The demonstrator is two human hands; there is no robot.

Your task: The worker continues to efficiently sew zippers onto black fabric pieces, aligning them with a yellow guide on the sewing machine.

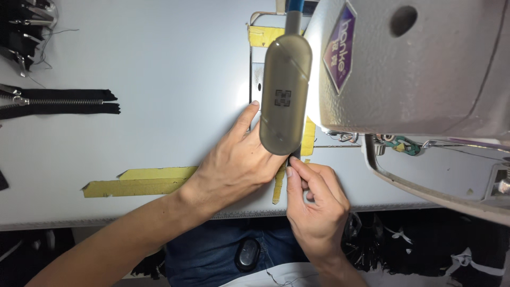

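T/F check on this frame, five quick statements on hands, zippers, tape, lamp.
1. Both hands are at the sewing machine. True: the left hand and right hand meet under the lamp head.
2. The right hand lies flat and open. False: its fingers pinch a thin dark strip.
3. A black zipper lies at the table's far left. True.
4. The tape on the table is blue. False: the yellow tape strip lies left of the left wrist.
5. The lamp head is bright red. False: it is olive-grey.
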